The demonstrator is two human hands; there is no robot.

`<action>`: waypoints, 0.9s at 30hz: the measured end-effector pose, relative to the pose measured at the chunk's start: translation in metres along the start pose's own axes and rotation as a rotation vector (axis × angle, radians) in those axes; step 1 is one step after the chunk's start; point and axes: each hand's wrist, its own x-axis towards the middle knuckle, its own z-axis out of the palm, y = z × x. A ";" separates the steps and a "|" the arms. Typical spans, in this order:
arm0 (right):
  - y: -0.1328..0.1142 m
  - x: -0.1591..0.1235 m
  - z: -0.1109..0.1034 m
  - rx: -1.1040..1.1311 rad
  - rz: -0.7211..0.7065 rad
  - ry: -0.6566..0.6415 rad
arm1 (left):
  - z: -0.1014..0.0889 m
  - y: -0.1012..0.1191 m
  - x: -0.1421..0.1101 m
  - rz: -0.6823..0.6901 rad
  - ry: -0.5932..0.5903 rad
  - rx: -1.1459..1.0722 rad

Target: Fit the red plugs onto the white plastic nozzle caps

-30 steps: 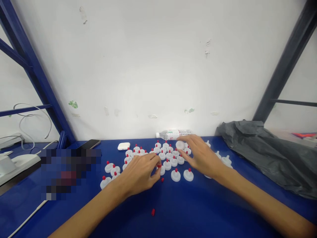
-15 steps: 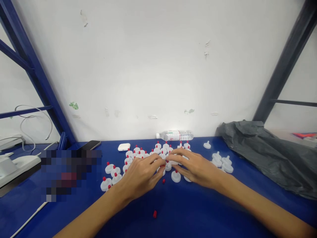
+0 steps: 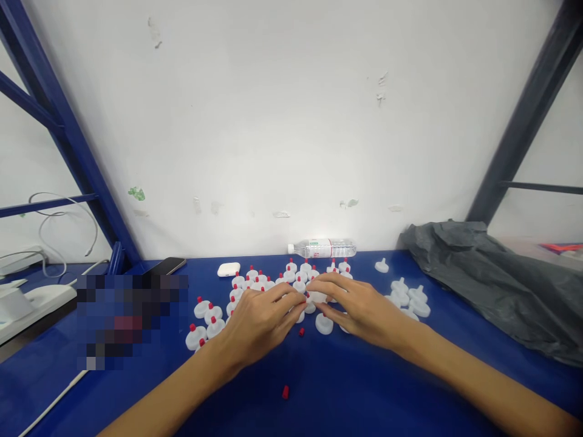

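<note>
My left hand [image 3: 268, 314] is closed in a pinch, its fingertips meeting those of my right hand over the middle of the table. A speck of red showed at the left fingertips a moment ago; now the fingers hide it. My right hand [image 3: 357, 306] curls its thumb and fingers round a white spouted lid [image 3: 319, 297], partly covered by them. Around both hands stand several white lids with red caps on their spouts, one capped lid [image 3: 324, 324] just below my right thumb. A loose red cap [image 3: 301, 332] lies below the fingertips, another red cap [image 3: 285, 392] nearer me.
Bare white lids [image 3: 419, 294] lie at the right, beside a dark grey plastic bag [image 3: 492, 285]. A clear bottle [image 3: 323, 247] rests on its side against the wall. A white case [image 3: 228, 269], a phone [image 3: 168, 266] and a power strip [image 3: 50, 301] are at the left.
Both hands stay nearly in place, fingertips still together. The red bit at the left fingertips has gone out of sight. The whole view has shifted very slightly.
</note>
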 end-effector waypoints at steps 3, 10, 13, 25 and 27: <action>0.001 0.000 0.002 -0.003 0.000 -0.013 | 0.001 0.000 -0.002 0.018 -0.017 0.004; -0.005 0.002 0.000 -0.039 -0.050 0.033 | 0.005 0.002 -0.005 -0.028 -0.040 -0.022; -0.005 0.002 -0.001 -0.079 -0.081 0.067 | 0.004 0.002 -0.004 -0.063 -0.001 -0.114; 0.002 -0.006 -0.007 -0.175 -0.175 0.244 | -0.013 0.012 0.019 -0.607 0.009 -0.698; 0.002 -0.006 -0.007 -0.156 -0.201 0.268 | -0.015 0.012 0.020 -0.691 -0.046 -0.836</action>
